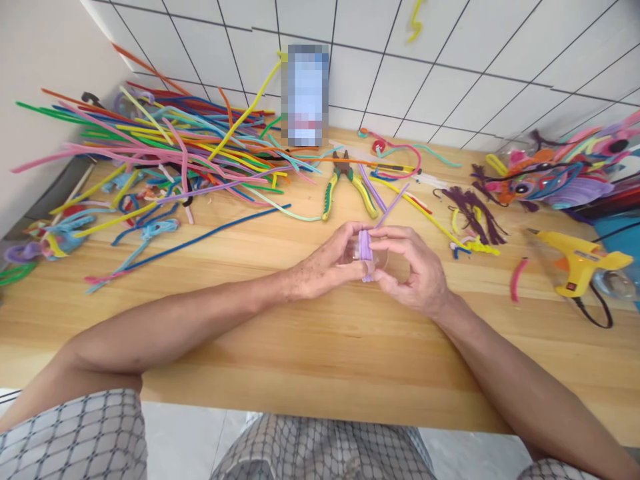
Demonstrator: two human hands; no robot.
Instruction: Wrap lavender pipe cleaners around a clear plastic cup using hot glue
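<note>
Over the middle of the wooden table [320, 347], my left hand [327, 263] and my right hand [413, 267] meet around a lilac pipe cleaner [365, 247]. It is wound in tight coils round a small clear object that I cannot make out. Left fingers pinch the coil from the left. Right thumb and forefinger pinch it from the right, and its free end runs up to the right toward the pliers. Both hands are closed on it.
A big heap of coloured pipe cleaners [165, 147] covers the back left. Green-and-yellow pliers [345, 183] lie behind the hands. A yellow glue gun [580, 263] lies at right, with finished pipe-cleaner figures [555, 177] behind it. A blurred phone [304, 93] leans on the tiled wall.
</note>
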